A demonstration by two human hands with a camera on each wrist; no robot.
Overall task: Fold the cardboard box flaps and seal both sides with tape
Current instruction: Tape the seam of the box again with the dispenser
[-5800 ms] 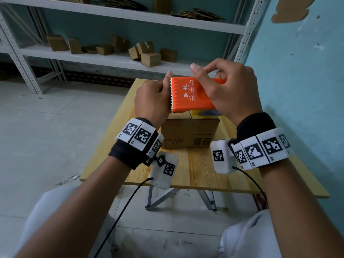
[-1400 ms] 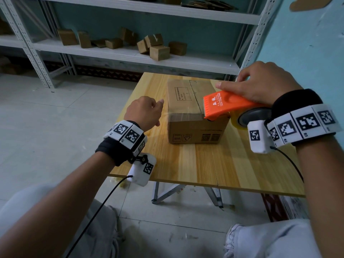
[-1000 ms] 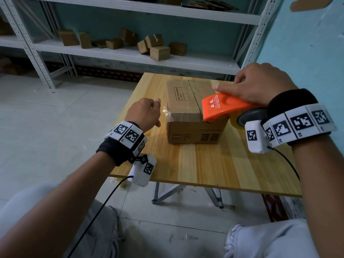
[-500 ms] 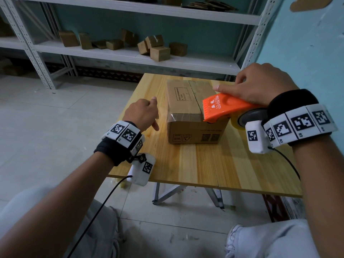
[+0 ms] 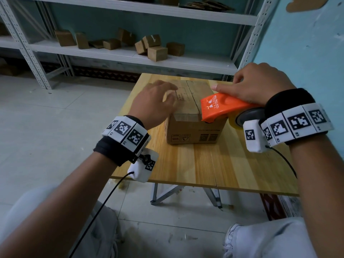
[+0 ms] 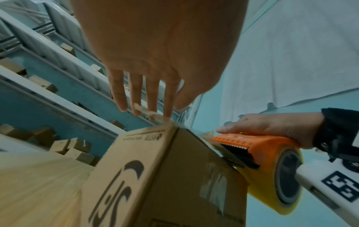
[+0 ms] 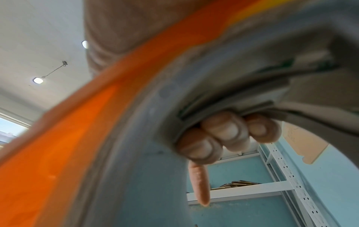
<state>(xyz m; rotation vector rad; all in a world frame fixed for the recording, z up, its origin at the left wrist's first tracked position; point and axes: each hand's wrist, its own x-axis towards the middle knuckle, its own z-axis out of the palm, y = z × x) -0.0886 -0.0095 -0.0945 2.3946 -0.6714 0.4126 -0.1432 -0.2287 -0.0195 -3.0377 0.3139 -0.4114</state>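
Note:
A closed brown cardboard box (image 5: 193, 131) stands on the wooden table (image 5: 204, 164); a strip of clear tape crosses its near top edge. My left hand (image 5: 156, 101) lies flat over the box's left top, fingers straight; in the left wrist view those fingers (image 6: 136, 98) reach over the box (image 6: 165, 176) top edge. My right hand (image 5: 255, 84) grips the orange tape dispenser (image 5: 223, 107), whose toothed front sits on the box's near right top. The yellow tape roll (image 6: 279, 184) hangs off the box's right side. In the right wrist view my fingers (image 7: 225, 135) curl inside the roll core of the dispenser (image 7: 58, 138).
A white metal shelf rack (image 5: 130, 54) behind the table holds several small cardboard boxes (image 5: 154, 47). A blue wall (image 5: 307, 43) runs close along the table's right side. Grey tiled floor (image 5: 55, 118) lies to the left, and my knees are below the table's near edge.
My left hand rose from beside the box's left face and now lies on the box top. The dispenser stays on the near right top of the box, with taped edge visible.

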